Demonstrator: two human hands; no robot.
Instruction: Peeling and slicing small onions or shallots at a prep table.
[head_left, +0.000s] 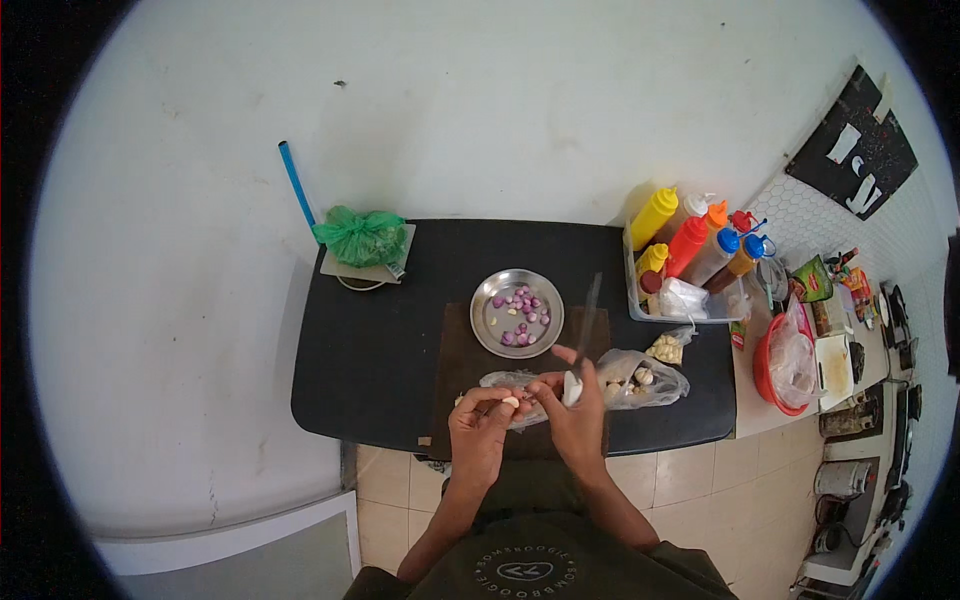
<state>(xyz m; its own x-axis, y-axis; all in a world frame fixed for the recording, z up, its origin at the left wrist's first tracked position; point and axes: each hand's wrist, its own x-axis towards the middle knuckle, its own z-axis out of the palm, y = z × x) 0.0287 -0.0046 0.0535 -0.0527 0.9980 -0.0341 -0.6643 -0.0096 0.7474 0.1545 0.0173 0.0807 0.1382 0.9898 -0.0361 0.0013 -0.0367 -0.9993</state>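
Note:
In the head view, my left hand holds a pale garlic clove between thumb and fingers. My right hand grips the white handle of a knife whose blade points up and away; its thumb and a fingertip are close to the clove. Beneath both hands lies a clear plastic bag, partly hidden. Beyond them stands a round metal plate with peeled shallots and a few pale cloves. To the right of my right hand is an open plastic bag with garlic.
A brown board or mat lies on the black table. At the back right stands a clear bin of squeeze bottles, near a small bag of peeled cloves. A green bag sits back left; a red basin stands far right.

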